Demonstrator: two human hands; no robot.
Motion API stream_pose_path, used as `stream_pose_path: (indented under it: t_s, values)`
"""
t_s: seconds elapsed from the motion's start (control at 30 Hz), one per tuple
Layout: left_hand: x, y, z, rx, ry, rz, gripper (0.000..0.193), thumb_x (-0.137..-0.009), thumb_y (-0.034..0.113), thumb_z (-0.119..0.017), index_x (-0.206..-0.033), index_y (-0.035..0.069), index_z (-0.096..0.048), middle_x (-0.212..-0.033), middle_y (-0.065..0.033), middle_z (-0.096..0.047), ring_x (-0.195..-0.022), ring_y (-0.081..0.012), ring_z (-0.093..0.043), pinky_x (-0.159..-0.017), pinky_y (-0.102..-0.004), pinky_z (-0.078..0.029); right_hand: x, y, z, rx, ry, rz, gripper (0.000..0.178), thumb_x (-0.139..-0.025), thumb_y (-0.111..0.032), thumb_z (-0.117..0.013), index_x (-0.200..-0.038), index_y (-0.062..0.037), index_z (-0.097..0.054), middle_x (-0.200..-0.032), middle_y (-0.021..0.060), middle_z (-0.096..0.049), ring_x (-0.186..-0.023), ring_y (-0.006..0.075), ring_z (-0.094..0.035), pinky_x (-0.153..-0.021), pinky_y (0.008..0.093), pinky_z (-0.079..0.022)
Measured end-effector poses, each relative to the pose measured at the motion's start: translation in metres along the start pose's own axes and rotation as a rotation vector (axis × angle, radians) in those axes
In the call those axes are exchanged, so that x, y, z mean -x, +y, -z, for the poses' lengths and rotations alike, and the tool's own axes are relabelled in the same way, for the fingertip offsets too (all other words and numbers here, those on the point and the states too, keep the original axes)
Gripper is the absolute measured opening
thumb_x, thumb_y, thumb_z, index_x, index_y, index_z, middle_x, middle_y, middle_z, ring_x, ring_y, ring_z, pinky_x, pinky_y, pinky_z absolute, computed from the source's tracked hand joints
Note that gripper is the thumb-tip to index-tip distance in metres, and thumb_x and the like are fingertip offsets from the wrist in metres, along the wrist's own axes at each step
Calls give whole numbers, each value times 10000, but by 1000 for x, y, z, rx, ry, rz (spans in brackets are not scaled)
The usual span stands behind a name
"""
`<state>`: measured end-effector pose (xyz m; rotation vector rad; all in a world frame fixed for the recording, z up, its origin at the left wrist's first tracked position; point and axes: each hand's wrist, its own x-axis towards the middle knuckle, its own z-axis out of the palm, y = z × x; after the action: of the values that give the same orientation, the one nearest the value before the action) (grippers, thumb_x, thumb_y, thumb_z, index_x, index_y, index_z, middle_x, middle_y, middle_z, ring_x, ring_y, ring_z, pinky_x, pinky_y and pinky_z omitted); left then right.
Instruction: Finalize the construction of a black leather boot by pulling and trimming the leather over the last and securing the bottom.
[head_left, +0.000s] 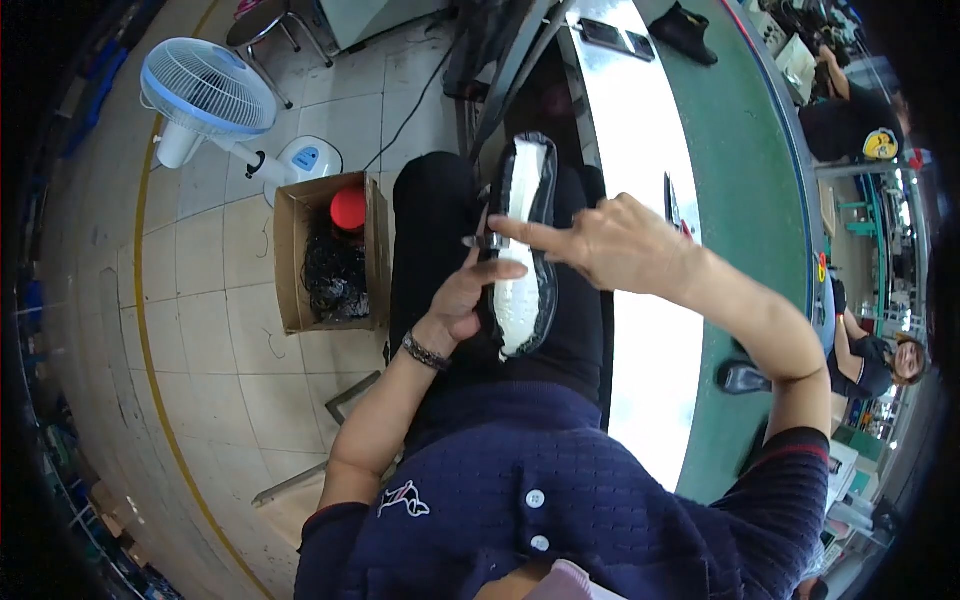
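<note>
A black shoe upper [520,310] lies bottom-up over my lap, with a long white underside and dark, gathered edges. My left hand [462,298] grips it from the left side, thumb across the white bottom. From the right comes my right hand [620,245], its index finger stretched over the white middle to the left edge and its other fingers curled. Under that fingertip a small shiny metal piece [482,241] sticks out to the left; what it belongs to is hidden.
To the left stand a cardboard box [290,260] with black scraps and a red round thing [348,209], and a white-blue fan [208,90]. At right runs a shiny metal bench [650,350] with phones [615,38], beside a green belt [735,200] carrying black shoes [684,33]. Co-workers sit beyond.
</note>
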<state>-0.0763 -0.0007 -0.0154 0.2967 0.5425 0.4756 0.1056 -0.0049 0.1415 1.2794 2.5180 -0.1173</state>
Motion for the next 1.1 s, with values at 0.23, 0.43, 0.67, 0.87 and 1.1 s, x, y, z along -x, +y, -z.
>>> stream_pose_path:
  t_s: [0.23,0.43,0.67,0.87,1.1]
  values:
    - [4,5,-8,22,-75,35,816,-758,58,-705,-1445,141,-272,-1062,-58,-569,-955,-160,-615,-830,-328,-537,1,-1,-21,-532,269,-73,658,-940,-250,-553,-1505,-258,-216,-473,80,-515,-397,257,-551,-415,369,-452]
    - [4,6,-1,3,-65,16,805,-761,71,-705,-1444,149,-287,-1052,-48,-562,-968,-157,-604,-854,-323,-525,-2,4,11,-270,159,-23,596,-948,-292,-546,-1484,-234,-292,-466,85,-508,-395,267,-539,-423,370,-432]
    - [-2,0,-1,-25,-29,-5,270,-830,125,-658,-1068,1,-630,-948,-82,-684,-859,-190,-666,-828,-340,-537,-3,16,-15,-354,-43,-189,610,-944,-246,-554,-1484,-247,-269,-484,100,-526,-456,301,-579,-462,397,-457]
    - [6,5,-6,-30,-28,22,910,-773,106,-712,-1518,180,-194,-1147,-34,-558,-1046,-157,-567,-927,-325,-463,-2,19,-16,-501,542,-78,573,-952,-276,-543,-1471,-259,-301,-456,99,-492,-403,269,-546,-439,372,-461]
    - [8,4,-2,-52,5,20,888,-760,125,-730,-1500,162,-240,-1140,-37,-548,-1052,-157,-558,-920,-331,-467,-4,23,-1,-192,168,-96,578,-959,-325,-524,-1485,-277,-287,-471,51,-494,-352,202,-480,-395,330,-412]
